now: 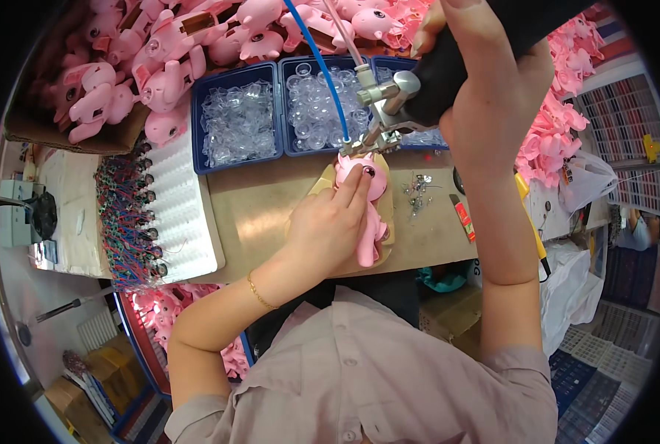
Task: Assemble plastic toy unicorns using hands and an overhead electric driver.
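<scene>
A pink plastic animal toy (372,229) with a big dark eye lies in a yellowish holder (389,211) on the table in front of me. My left hand (334,222) presses it down, two fingers lying across its head beside the eye. From the upper right, my right hand (485,89) wraps round a black power screwdriver (437,70) with a metal front end (389,100). A blue hose (319,59) runs into that front end. The screwdriver's tip is right at the top of the toy's head; whether it touches cannot be made out.
Blue bins (237,122) of clear plastic parts stand behind the toy. Pink shells are heaped beyond them, some in a cardboard box (126,133). At left, a white tray (186,214) borders wired parts (126,222). Small metal pieces (419,192) and a red-labelled cutter-like item (463,218) lie to the right.
</scene>
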Demonstrator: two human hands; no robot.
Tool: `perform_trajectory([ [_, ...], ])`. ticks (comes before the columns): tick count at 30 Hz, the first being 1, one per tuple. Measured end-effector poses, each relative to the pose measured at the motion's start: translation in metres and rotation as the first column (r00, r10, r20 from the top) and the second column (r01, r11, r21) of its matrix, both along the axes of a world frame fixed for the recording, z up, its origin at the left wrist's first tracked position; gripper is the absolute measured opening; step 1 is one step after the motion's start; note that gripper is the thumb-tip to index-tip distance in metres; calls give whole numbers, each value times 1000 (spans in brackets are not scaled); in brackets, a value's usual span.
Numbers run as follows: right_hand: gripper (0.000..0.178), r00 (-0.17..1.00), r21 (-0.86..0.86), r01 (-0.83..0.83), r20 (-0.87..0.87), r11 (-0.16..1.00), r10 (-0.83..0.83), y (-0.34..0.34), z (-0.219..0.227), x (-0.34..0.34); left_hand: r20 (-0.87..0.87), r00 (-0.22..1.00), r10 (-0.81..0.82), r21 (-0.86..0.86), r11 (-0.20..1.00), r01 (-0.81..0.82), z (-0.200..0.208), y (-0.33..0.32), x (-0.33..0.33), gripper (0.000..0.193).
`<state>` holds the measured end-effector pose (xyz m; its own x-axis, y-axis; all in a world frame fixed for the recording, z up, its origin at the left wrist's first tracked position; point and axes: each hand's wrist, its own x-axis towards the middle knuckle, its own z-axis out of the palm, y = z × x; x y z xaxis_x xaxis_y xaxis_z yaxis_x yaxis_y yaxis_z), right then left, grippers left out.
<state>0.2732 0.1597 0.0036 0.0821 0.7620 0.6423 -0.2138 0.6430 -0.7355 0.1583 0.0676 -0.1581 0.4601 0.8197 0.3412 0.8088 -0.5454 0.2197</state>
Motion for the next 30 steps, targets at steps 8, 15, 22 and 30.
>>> perform_trajectory([
  [8,24,982,-226,156,142,962,-126,-3,-5,2,45,999,8,2,1000,-8,-3,4,-2,48],
  [15,36,981,-47,195,-7,980,-196,-4,30,0,35,999,17,-39,999,-16,-1,-2,-3,48],
  [22,47,961,-66,265,93,962,-259,-33,30,12,22,1000,13,-27,1000,-12,-3,-2,-6,51],
  [30,37,956,-230,292,93,928,-278,-53,10,9,76,997,21,6,1000,-21,-4,1,-4,38],
])
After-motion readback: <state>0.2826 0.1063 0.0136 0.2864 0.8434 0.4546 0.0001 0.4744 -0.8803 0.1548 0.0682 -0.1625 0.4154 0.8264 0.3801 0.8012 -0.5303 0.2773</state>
